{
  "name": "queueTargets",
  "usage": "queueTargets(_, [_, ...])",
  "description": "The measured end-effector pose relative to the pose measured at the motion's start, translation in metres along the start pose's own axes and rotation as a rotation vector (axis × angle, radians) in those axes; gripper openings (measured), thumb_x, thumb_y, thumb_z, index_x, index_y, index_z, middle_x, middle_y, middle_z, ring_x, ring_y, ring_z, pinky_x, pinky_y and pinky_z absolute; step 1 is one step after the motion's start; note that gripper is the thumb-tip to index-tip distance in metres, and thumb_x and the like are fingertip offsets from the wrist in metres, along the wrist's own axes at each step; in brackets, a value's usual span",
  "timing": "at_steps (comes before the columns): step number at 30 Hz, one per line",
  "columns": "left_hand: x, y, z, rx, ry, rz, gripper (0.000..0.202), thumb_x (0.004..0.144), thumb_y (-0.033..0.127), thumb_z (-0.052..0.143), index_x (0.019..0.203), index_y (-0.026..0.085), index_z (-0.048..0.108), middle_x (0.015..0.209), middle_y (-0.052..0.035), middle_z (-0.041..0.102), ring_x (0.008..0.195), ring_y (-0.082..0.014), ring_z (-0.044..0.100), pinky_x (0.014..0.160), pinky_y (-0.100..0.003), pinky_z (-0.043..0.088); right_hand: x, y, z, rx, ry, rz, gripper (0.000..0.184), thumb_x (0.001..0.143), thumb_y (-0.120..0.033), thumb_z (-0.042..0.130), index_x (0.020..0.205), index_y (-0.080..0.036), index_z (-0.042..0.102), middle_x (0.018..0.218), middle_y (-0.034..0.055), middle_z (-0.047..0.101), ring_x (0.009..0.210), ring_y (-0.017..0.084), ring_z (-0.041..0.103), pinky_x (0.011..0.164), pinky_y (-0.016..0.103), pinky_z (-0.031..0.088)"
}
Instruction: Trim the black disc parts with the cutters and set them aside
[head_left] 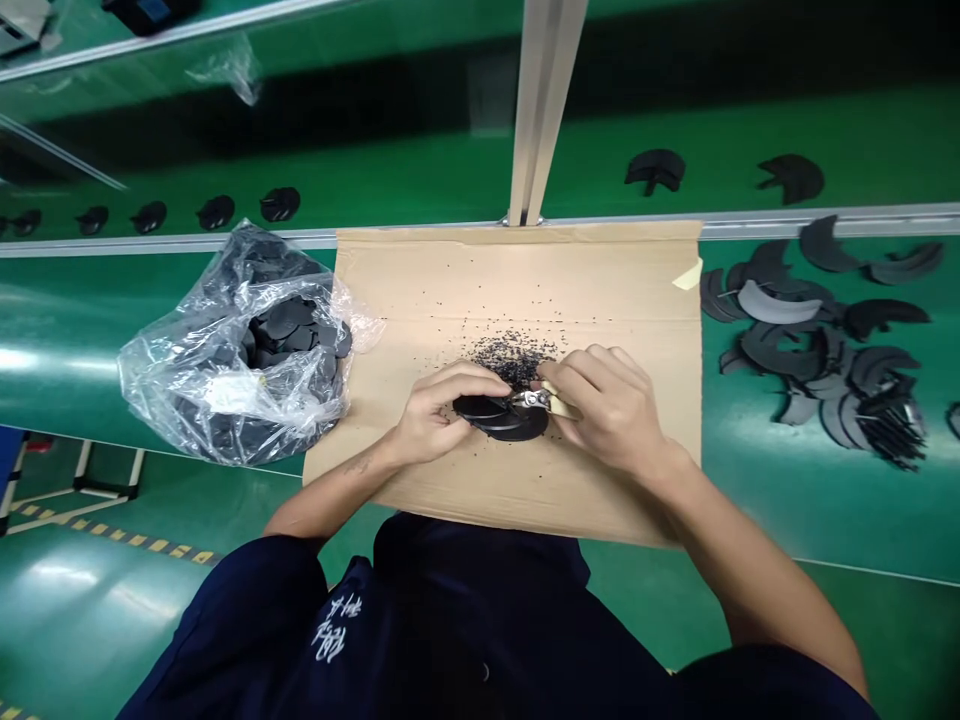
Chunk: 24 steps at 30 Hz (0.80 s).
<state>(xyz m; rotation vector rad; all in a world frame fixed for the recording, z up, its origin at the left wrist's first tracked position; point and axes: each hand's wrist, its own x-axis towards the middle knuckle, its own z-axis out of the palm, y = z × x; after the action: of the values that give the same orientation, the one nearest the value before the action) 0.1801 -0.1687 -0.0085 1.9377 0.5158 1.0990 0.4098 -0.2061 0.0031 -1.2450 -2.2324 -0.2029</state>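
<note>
Over a sheet of cardboard [420,280], my left hand [433,412] grips a round black plastic part [510,425] by its left side, thumb and fingers closed on its edge. My right hand [611,408] is wrapped round a small pair of cutting pliers [534,398] with pale yellow handles. The metal jaws of the pliers reach the part's upper right edge; whether they bite on it I cannot tell. Just beyond the part lies a heap of tiny black clippings [517,350], scattered thinly outward over the cardboard.
Left of the cardboard sits a clear plastic bag [172,370] full of flat black pieces. Curved black parts [787,350] are piled at the right. Several black parts [280,204] stand in a row beyond the metal rail, near an upright post [544,110].
</note>
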Motion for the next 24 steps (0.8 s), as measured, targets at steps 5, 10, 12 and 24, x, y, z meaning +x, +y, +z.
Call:
queueTargets(5, [-0.0017, 0.0019, 0.0008, -0.042, 0.009, 0.003, 0.027, 0.093, 0.01, 0.058, 0.115, 0.02, 0.071, 0.105, -0.006, 0.075, 0.1, -0.0147, 0.071, 0.086, -0.029, 0.06, 0.0025, -0.0025, -0.001, -0.046, -0.001, -0.028, 0.011, 0.093, -0.013, 0.055, 0.096, -0.018, 0.065, 0.073, 0.0024, 0.064, 0.068, 0.016, 0.045, 0.062, 0.032, 0.031])
queueTargets(10, [-0.0033, 0.0023, 0.0019, -0.061, 0.029, 0.013, 0.027, 0.092, 0.008, 0.061, 0.114, 0.02, 0.071, 0.104, -0.0053, 0.076, 0.099, -0.0137, 0.072, 0.086, -0.028, 0.06, 0.0031, -0.0054, -0.0003, -0.031, 0.021, -0.038, 0.012, 0.092, -0.011, 0.056, 0.096, -0.017, 0.065, 0.072, 0.0014, 0.065, 0.066, 0.015, 0.047, 0.061, 0.031, 0.032])
queueTargets(12, [-0.004, 0.0017, 0.0022, -0.069, 0.034, 0.019, 0.026, 0.092, 0.008, 0.062, 0.113, 0.019, 0.072, 0.103, -0.0057, 0.076, 0.099, -0.0138, 0.072, 0.086, -0.028, 0.06, 0.0033, -0.0067, -0.0006, -0.033, 0.002, -0.029, 0.012, 0.094, -0.013, 0.055, 0.096, -0.018, 0.066, 0.072, 0.0012, 0.066, 0.065, 0.014, 0.048, 0.061, 0.031, 0.032])
queueTargets(24, [-0.0076, -0.0018, 0.0018, -0.067, 0.035, 0.021, 0.022, 0.095, 0.014, 0.062, 0.113, 0.021, 0.073, 0.101, -0.0067, 0.078, 0.097, -0.0154, 0.074, 0.085, -0.029, 0.062, 0.0032, -0.0102, -0.0017, -0.095, -0.011, -0.04, 0.014, 0.094, -0.014, 0.058, 0.087, -0.019, 0.068, 0.062, -0.0004, 0.063, 0.057, 0.012, 0.05, 0.056, 0.031, 0.032])
